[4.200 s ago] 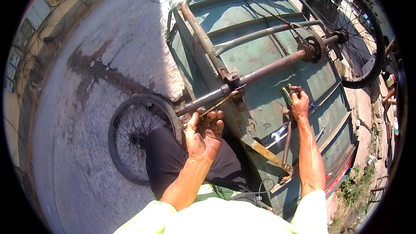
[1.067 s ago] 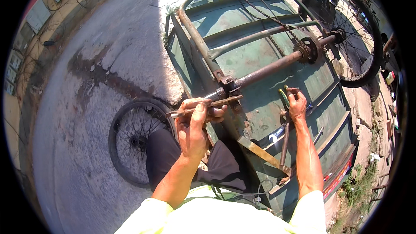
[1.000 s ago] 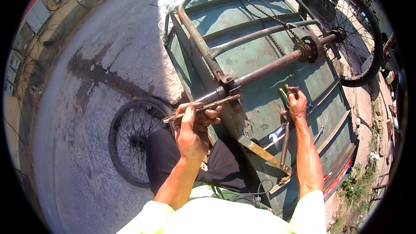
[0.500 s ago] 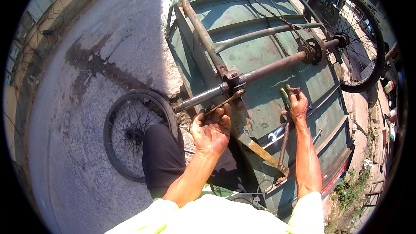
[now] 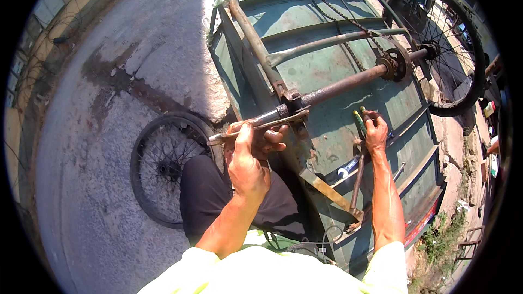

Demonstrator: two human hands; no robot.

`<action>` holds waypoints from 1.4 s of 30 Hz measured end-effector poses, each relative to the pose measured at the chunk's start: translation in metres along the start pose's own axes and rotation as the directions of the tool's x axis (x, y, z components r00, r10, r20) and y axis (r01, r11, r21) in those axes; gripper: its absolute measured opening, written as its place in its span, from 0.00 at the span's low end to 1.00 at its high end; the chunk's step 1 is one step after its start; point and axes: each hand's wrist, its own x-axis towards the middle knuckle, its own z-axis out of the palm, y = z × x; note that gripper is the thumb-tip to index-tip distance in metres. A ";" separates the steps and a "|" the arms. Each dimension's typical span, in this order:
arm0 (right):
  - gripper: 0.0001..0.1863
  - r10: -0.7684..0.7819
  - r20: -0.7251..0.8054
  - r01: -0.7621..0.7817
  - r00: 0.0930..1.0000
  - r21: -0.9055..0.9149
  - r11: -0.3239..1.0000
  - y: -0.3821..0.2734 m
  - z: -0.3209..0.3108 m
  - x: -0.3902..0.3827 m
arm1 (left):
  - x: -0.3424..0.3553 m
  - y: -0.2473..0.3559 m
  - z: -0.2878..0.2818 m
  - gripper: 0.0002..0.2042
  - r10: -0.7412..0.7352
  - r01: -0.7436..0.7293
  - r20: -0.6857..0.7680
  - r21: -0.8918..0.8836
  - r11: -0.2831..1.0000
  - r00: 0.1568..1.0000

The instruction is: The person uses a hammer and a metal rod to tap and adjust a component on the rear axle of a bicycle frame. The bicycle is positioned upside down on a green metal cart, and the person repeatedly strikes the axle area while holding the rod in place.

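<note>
A long flat metal bar, wrench-like in shape (image 5: 282, 120), is in my left hand (image 5: 248, 163), the fingers closed around its near part. It lies along the bare end of a rusty axle (image 5: 344, 86), its far end beside the axle's bracket (image 5: 291, 98); I cannot tell if they touch. My right hand (image 5: 376, 133) is closed around pliers with green and yellow handles (image 5: 360, 121), over the green metal underside (image 5: 321, 144) of an upturned cart. The jaws are hidden by the hand.
A loose spoked wheel (image 5: 143, 196) lies by my left knee. Another wheel (image 5: 473, 84) sits on the axle's far end, near a sprocket (image 5: 402, 64) and chain (image 5: 348, 19). Below my right hand lie an open-ended wrench (image 5: 346, 169) and a rusty rod (image 5: 357, 182).
My left hand has turned over and shifted left and slightly up, bringing the metal bar along the axle end. My right hand stays in place with the pliers.
</note>
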 end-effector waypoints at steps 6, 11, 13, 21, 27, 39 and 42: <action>0.14 -0.024 -0.001 0.024 1.000 -0.007 1.000 -0.005 0.003 0.001 | 0.018 0.031 0.067 0.06 0.179 -0.740 0.721 0.626 0.245 0.669; 0.15 0.042 0.025 -0.041 0.999 -0.029 0.999 -0.001 -0.002 0.002 | 0.033 0.007 0.122 0.07 -0.305 -0.866 0.813 0.486 -0.114 0.496; 0.15 0.066 0.023 -0.066 0.998 0.018 0.998 -0.013 0.000 0.001 | 0.044 0.003 0.135 0.07 -0.387 -0.875 0.788 0.463 -0.141 0.479; 0.17 -0.041 0.023 0.045 0.999 -0.203 0.978 0.005 -0.002 0.004 | 0.024 0.049 0.128 0.05 -0.083 -0.821 0.860 0.507 0.264 0.504; 0.15 -0.001 -0.023 0.001 1.000 -0.026 1.000 -0.008 0.003 0.001 | -0.002 0.057 0.025 0.09 0.129 -0.284 0.409 0.346 0.894 0.903; 0.14 0.020 -0.023 -0.020 1.000 -0.009 1.000 0.007 0.004 0.003 | -0.009 -0.019 -0.050 0.18 -0.118 0.146 0.095 -0.399 0.905 0.988; 0.14 0.005 -0.023 -0.005 1.000 -0.004 1.000 0.008 0.004 0.003 | -0.010 -0.024 -0.052 0.19 -0.138 0.169 0.099 -0.463 0.870 0.985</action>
